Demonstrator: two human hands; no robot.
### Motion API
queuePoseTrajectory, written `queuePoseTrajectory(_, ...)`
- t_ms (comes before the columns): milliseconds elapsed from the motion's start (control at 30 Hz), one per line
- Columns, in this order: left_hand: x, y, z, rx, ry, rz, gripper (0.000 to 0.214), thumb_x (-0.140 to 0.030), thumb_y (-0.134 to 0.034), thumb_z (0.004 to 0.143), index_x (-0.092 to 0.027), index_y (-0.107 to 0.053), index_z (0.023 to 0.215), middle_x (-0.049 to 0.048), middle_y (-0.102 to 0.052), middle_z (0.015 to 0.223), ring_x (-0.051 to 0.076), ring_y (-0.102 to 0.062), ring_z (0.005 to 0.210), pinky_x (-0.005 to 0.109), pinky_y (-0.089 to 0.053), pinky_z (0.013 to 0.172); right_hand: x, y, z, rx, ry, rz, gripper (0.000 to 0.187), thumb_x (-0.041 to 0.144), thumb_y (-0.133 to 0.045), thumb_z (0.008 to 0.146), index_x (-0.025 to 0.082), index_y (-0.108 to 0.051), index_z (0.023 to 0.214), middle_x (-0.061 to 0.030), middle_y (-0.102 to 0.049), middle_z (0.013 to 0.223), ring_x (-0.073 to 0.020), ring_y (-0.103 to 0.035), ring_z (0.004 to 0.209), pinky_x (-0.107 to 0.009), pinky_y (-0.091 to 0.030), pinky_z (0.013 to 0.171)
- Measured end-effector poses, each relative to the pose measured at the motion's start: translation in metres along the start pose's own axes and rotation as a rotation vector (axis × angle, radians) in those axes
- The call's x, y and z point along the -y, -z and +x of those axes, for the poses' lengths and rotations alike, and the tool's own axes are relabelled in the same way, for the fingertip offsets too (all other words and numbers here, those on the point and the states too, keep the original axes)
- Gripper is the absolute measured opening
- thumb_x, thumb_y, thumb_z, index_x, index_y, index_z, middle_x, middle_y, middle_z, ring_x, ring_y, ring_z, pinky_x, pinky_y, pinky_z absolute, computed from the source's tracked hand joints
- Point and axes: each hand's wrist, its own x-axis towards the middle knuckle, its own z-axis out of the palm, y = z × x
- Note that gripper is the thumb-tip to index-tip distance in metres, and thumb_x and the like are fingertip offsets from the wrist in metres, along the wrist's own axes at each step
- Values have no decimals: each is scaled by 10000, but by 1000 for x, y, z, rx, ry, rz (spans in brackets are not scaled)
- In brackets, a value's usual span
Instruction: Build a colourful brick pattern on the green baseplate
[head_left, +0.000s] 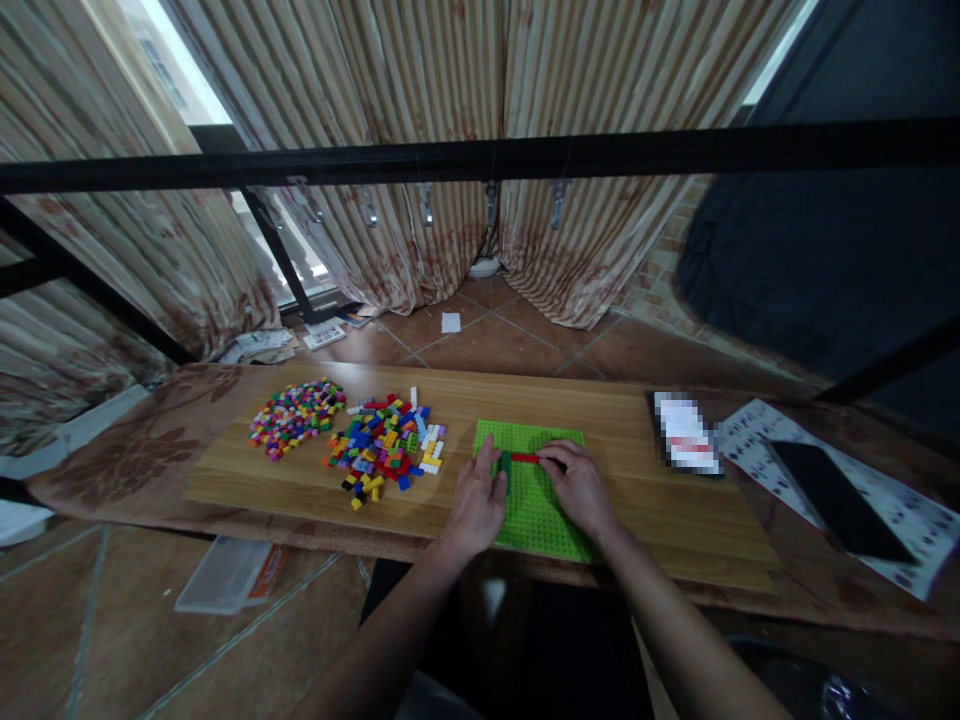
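A bright green studded baseplate point(534, 500) lies on a wooden board point(300, 480) in front of me. My left hand point(477, 502) rests on the plate's left edge, fingers curled, touching a dark green brick point(506, 470). My right hand point(576, 483) lies on the plate's upper right part, its fingertips pinching a thin red brick point(525, 458) that sits on the plate between both hands. A heap of mixed coloured bricks point(386, 447) lies to the left of the plate. Farther left is a pile of small coloured pieces point(294, 415).
A black metal bar point(480, 158) crosses above the table's far side, with striped curtains behind. A blurred card point(686, 433) and a black phone point(832, 500) on a printed sheet lie at right. A clear plastic box point(225, 573) sits on the tiled floor at left.
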Motion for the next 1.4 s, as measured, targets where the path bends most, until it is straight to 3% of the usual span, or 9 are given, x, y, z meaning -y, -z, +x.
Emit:
queuePoseTrajectory(800, -3, 3, -2, -10, -21, -17, 529, -197, -434, 903, -170, -367, 1426, 129, -600, 1276, 250, -497, 1242, 475, -379, 1080, 0, -3, -3, -5, 41, -6, 198, 309, -517, 886, 218, -693, 887, -77, -658, 973, -230, -592, 946, -408, -464, 878)
queuePoseTrajectory(1033, 0, 16, -20, -62, -44, 15, 511, -192, -448, 898, -126, -392, 1401, 155, -545, 1345, 262, -480, 1269, 472, -384, 1095, 1, 1, -5, 25, 43, -60, 233, 359, -491, 899, 204, -664, 879, -87, -650, 983, -237, -583, 952, -413, -456, 882)
queuePoseTrajectory(1167, 8, 35, -43, -74, -63, 89, 494, -190, -466, 896, -142, -414, 1384, 137, -551, 1342, 253, -485, 1265, 462, -412, 1082, 22, -5, -4, -41, 86, -101, 254, 400, -474, 914, 209, -642, 922, -82, -662, 974, -241, -585, 949, -400, -450, 867)
queuePoseTrajectory(1300, 26, 56, -61, -163, -40, 198, 410, -156, -453, 898, -148, -502, 1305, 130, -598, 1279, 247, -523, 1224, 459, -447, 1051, 66, -34, 3, 110, 197, -203, 211, 325, -459, 932, 212, -637, 925, -62, -675, 905, -226, -593, 884, -357, -441, 821)
queuePoseTrajectory(1400, 42, 69, -69, -233, -63, 277, 374, -137, -454, 895, -153, -538, 1260, 125, -627, 1232, 250, -552, 1188, 468, -470, 1024, 94, -62, 9, 153, 196, -373, 192, 246, -459, 927, 202, -644, 896, -69, -670, 870, -232, -585, 870, -351, -421, 810)
